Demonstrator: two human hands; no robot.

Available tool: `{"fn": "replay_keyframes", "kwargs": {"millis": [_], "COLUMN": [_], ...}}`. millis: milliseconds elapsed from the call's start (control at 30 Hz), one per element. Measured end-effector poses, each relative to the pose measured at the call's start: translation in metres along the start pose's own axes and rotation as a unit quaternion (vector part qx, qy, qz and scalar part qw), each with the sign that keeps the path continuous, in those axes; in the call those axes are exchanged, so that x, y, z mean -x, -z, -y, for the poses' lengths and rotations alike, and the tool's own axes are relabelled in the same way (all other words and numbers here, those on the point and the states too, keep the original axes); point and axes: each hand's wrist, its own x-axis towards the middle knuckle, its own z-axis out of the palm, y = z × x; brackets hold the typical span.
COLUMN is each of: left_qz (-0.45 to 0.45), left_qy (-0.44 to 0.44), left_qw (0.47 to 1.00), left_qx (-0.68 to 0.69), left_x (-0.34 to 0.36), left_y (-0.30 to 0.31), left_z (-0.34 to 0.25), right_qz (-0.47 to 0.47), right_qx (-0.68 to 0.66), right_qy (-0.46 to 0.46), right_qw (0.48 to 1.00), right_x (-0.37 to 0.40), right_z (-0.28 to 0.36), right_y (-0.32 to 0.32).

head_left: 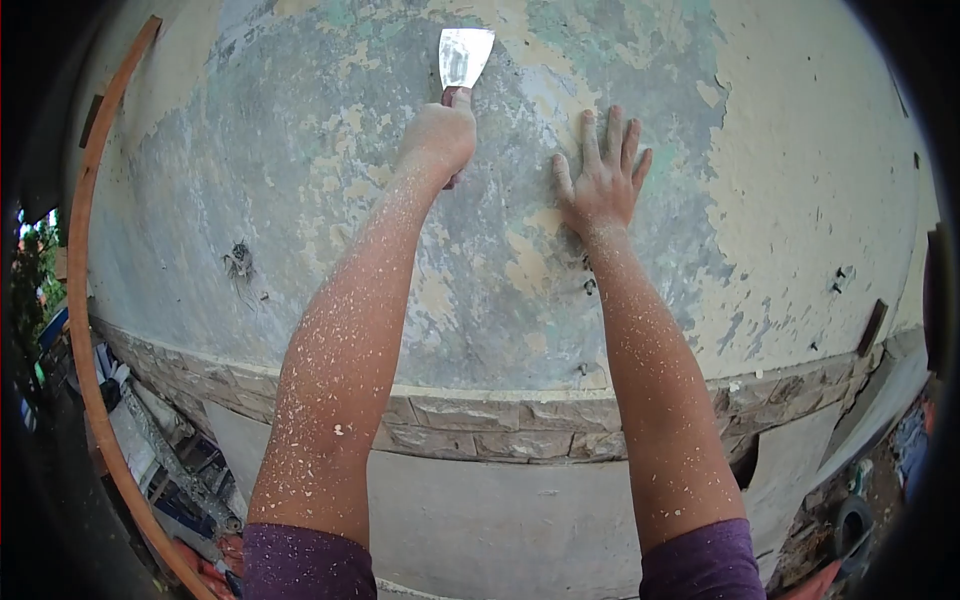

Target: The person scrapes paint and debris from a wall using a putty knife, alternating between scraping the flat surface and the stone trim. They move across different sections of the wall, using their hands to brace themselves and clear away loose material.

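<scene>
My left hand (438,135) is closed around the handle of a paint scraper (466,58), with its wide metal blade pointing up against the wall (480,260). Most of the handle is hidden in the fist. To the right, my right hand (604,188) lies flat on the wall with fingers spread, holding nothing. Peeling cream paint, pale green patches and bare grey plaster cover the surface around both hands. Pale dust and paint flakes speckle both forearms and hands.
A stone-block band (520,414) crosses the wall below the hands. A long wooden strip (82,270) runs down the left side. Small fixings (589,286) stick out of the wall. Mixed clutter (165,470) lies lower left, and a dark round object (854,524) lower right.
</scene>
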Motion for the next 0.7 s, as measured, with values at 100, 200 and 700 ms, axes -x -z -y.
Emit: {"fn": "replay_keyframes", "kwargs": {"millis": [100, 200, 700], "left_qz": [-0.017, -0.012, -0.027], "left_qy": [-0.006, -0.010, -0.047], "left_qw": [1.000, 1.000, 0.998], "left_qx": [0.013, 0.025, -0.022], "left_x": [-0.021, -0.027, -0.036], "left_y": [-0.001, -0.032, -0.011], "left_z": [-0.020, 0.010, 0.017], "right_qz": [0.025, 0.027, -0.018], "right_qx": [0.023, 0.025, 0.026], "right_qy": [0.058, 0.057, 0.082], "right_qw": [0.998, 0.998, 0.996], "right_x": [0.000, 0.000, -0.024], "right_z": [0.000, 0.001, 0.000], "right_y": [0.003, 0.006, -0.002]}}
